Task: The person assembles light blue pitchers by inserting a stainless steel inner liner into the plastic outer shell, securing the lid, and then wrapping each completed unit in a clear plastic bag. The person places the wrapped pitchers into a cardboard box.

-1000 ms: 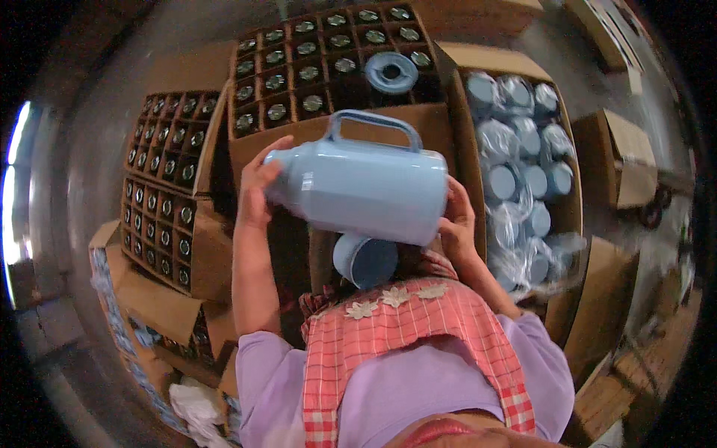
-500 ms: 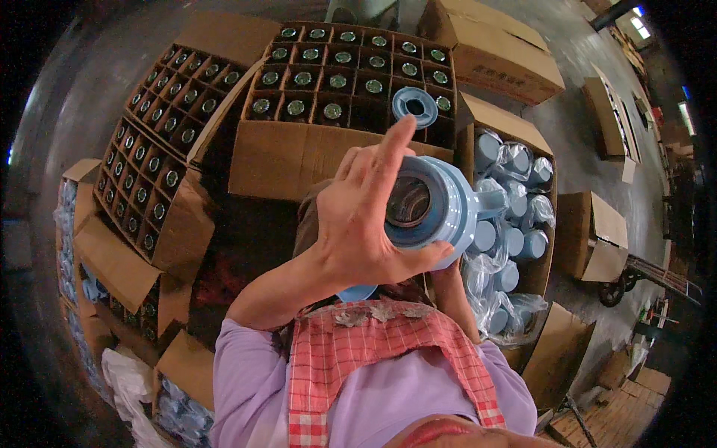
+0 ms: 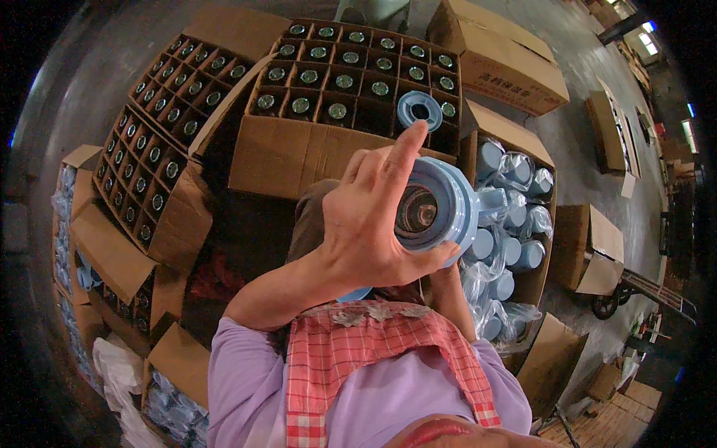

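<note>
A light blue plastic thermos jug (image 3: 464, 216) is tipped with its wide round opening toward me, and a shiny glass liner (image 3: 417, 213) shows inside. My left hand (image 3: 366, 205) is at the near-left side of that opening, thumb laid over the lower rim, index finger stretched away and the other fingers curled. Just beyond the index fingertip is a round blue ring-shaped cap (image 3: 420, 110) with a dark centre hole; whether the finger touches it I cannot tell. My right forearm runs up behind the jug, which hides that hand. Part of another blue piece (image 3: 354, 294) shows under my left forearm.
Ahead stands a divided carton (image 3: 299, 153) of glass liners, with more such cartons (image 3: 183, 216) at the left. On the right, a carton (image 3: 551, 246) holds blue jugs in plastic wrap. Closed cartons (image 3: 500, 60) and a hand trolley (image 3: 653, 287) are farther off.
The jug and my left hand have shifted slightly right and nearer. The jug's opening now faces me a bit more, so more of the liner shows. The grip looks the same.
</note>
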The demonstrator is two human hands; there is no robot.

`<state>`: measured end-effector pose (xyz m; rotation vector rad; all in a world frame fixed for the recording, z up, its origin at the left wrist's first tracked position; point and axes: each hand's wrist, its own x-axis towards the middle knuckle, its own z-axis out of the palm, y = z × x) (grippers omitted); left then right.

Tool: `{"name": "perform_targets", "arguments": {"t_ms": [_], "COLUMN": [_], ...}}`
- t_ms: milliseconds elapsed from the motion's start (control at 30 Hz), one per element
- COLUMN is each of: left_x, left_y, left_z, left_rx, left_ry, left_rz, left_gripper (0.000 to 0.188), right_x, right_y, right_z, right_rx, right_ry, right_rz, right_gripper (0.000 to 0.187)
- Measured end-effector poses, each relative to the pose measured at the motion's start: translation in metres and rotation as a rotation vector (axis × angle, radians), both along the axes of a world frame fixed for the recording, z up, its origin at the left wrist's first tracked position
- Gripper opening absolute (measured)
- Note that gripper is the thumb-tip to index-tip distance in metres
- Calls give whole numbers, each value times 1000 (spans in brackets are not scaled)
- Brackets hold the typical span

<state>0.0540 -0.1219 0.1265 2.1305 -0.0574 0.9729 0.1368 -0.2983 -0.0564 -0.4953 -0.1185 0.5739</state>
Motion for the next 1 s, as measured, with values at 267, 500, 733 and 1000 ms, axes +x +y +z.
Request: {"name": "perform_targets", "arguments": {"t_ms": [267, 500, 733, 1000], "left_x": [5, 3, 10, 1], "left_y": [5, 10, 29, 62], "left_z": [-5, -22, -42, -95], "left_rx": [-4, -218, -666, -1163], "left_ry": [-10, -37, 41, 46], "left_rz": [17, -11, 8, 44], "left_gripper": [94, 90, 72, 50], "right_x": [2, -6, 1, 21], "right_y": [3, -7, -26, -5], "right_z": [1, 1, 2, 32], "right_rx": [-38, -134, -498, -706], "right_ry": [-18, -45, -174, -557], "right_rz": [-19, -68, -162, -36], "right_gripper": [93, 96, 100, 34]}}
